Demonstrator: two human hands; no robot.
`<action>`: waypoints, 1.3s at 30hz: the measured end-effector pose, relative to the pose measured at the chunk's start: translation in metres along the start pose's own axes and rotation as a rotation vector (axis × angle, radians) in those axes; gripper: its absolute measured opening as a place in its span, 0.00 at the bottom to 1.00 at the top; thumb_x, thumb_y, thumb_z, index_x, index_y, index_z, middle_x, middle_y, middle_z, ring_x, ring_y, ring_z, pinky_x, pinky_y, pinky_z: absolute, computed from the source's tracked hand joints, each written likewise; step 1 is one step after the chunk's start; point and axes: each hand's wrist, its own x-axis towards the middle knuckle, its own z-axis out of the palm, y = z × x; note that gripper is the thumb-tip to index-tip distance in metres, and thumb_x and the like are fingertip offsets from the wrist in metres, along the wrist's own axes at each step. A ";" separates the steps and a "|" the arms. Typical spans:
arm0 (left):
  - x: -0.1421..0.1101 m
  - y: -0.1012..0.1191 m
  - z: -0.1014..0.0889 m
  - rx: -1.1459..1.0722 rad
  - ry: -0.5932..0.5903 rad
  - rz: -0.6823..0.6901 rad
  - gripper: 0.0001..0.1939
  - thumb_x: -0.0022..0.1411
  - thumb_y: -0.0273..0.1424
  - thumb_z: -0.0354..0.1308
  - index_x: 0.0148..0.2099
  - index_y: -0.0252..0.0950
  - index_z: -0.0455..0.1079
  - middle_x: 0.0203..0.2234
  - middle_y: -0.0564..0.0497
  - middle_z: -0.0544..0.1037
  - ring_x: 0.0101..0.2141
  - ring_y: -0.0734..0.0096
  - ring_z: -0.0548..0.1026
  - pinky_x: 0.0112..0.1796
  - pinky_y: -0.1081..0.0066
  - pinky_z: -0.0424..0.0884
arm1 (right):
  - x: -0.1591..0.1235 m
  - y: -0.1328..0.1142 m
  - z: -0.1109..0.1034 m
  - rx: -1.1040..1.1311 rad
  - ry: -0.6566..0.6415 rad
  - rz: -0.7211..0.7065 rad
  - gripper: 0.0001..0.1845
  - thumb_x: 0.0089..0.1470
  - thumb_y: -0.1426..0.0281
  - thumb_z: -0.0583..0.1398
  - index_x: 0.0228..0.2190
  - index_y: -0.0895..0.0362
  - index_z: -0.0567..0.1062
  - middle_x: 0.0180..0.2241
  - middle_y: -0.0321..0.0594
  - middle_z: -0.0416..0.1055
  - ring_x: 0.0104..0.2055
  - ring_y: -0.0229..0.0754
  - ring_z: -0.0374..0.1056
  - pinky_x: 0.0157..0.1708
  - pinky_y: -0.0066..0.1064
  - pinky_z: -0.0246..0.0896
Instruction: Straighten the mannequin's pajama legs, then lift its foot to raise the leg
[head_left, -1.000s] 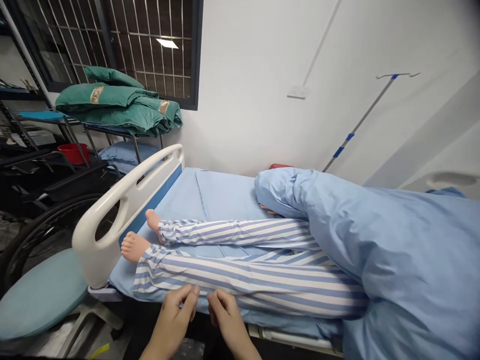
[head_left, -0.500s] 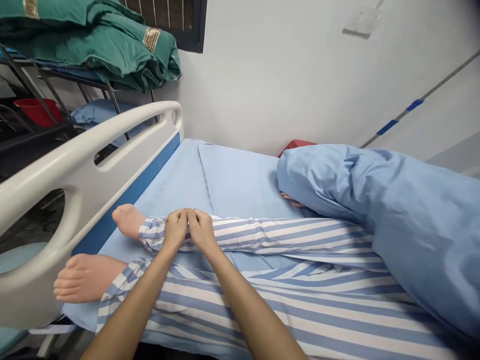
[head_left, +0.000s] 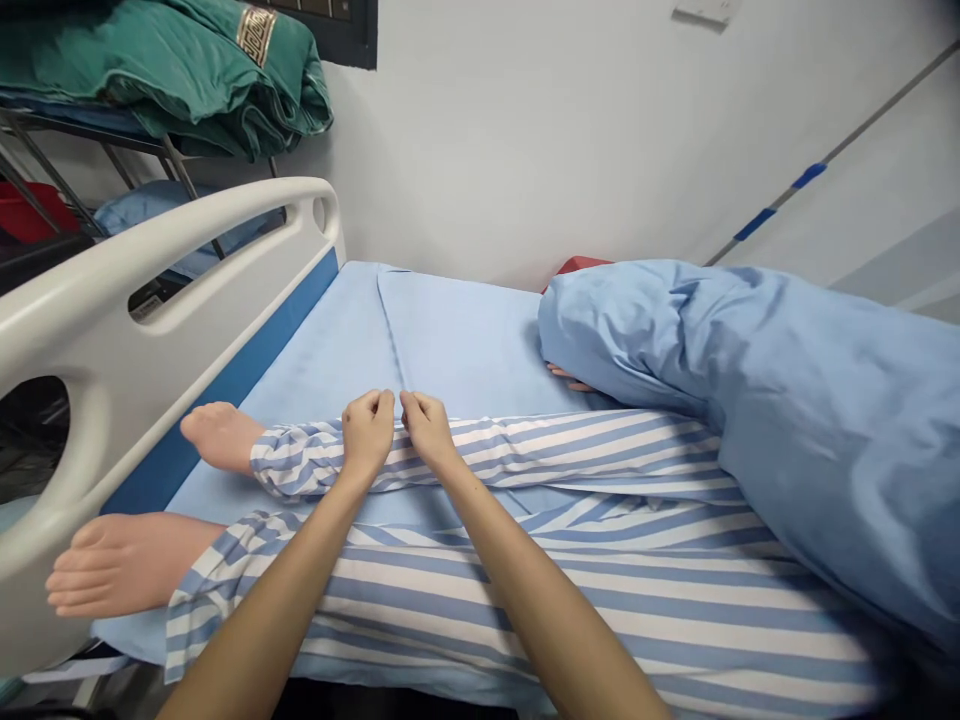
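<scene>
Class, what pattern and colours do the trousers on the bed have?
Blue and white stripes; the trousers show best in the head view.

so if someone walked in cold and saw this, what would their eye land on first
Probably the blue-and-white striped trousers, stretched across the bed from the blue quilt at right to two bare feet near the white footboard at left. Next, the left hand and right hand, curled side by side, slightly apart, over the far trouser leg. The green bundle also stands out, upper left.
</scene>
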 end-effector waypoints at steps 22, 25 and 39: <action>-0.037 0.059 0.110 -0.057 -0.036 -0.001 0.14 0.56 0.35 0.47 0.21 0.38 0.54 0.15 0.59 0.59 0.21 0.78 0.59 0.26 0.75 0.55 | -0.030 0.027 -0.150 -0.151 0.201 0.020 0.23 0.56 0.56 0.50 0.16 0.56 0.58 0.15 0.31 0.54 0.20 0.33 0.51 0.23 0.26 0.46; -0.040 0.068 0.130 -0.093 -0.060 0.128 0.12 0.58 0.36 0.46 0.23 0.38 0.56 0.17 0.59 0.61 0.22 0.77 0.61 0.28 0.76 0.57 | -0.034 0.031 -0.173 -0.193 0.161 0.043 0.24 0.55 0.55 0.50 0.15 0.56 0.58 0.14 0.31 0.55 0.19 0.33 0.52 0.22 0.26 0.47; -0.053 0.111 0.215 0.145 -0.186 0.124 0.13 0.58 0.32 0.45 0.22 0.38 0.57 0.16 0.56 0.65 0.23 0.75 0.63 0.27 0.73 0.54 | -0.035 0.047 -0.256 -0.344 0.385 0.003 0.22 0.56 0.57 0.48 0.17 0.57 0.62 0.17 0.34 0.61 0.22 0.35 0.56 0.25 0.27 0.49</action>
